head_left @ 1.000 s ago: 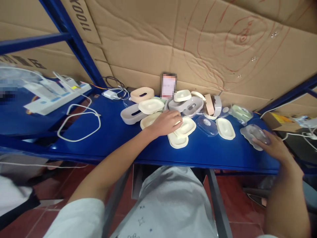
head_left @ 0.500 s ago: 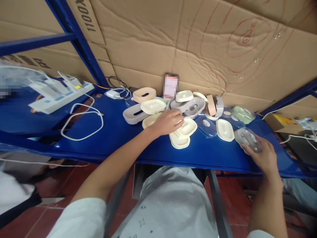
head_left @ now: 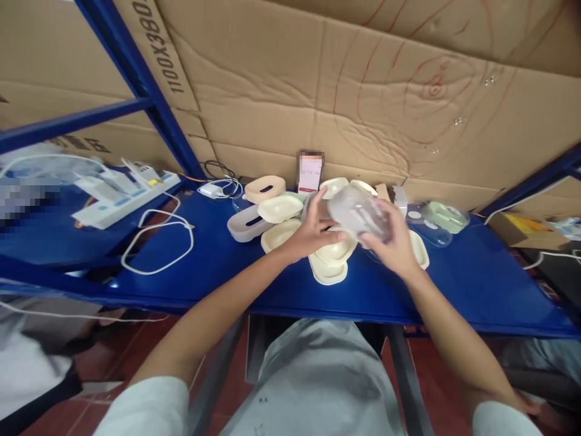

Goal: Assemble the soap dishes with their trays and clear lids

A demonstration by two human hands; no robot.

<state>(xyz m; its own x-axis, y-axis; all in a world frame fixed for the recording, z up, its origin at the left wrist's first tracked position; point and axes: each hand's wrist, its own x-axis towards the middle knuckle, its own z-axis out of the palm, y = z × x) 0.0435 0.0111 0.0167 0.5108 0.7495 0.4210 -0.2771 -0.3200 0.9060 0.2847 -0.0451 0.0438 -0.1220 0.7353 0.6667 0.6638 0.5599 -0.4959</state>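
My right hand (head_left: pixel 397 245) holds a clear oval plastic lid (head_left: pixel 356 215) lifted above the pile in the middle of the blue table (head_left: pixel 218 254). My left hand (head_left: pixel 311 233) rests with fingers apart on a stack of cream oval trays (head_left: pixel 329 266), its fingertips reaching up to the clear lid's left edge. Around the hands lie more oval soap-dish parts: a cream tray (head_left: pixel 278 208), a grey base (head_left: pixel 242 225), a pink base (head_left: pixel 264 188) and a green dish under a clear cover (head_left: pixel 442 215).
A phone (head_left: pixel 310 171) leans against the cardboard wall behind the pile. A white power strip (head_left: pixel 124 194), a looped white cable (head_left: pixel 158 242) and a charger (head_left: pixel 211 189) lie at the left. Blue rack posts stand left and right. Another person's sleeve shows at bottom left.
My right hand picked up the clear lid from the table's right end and carried it left and up over the pile. My left hand raised its fingers from the cream trays toward it.
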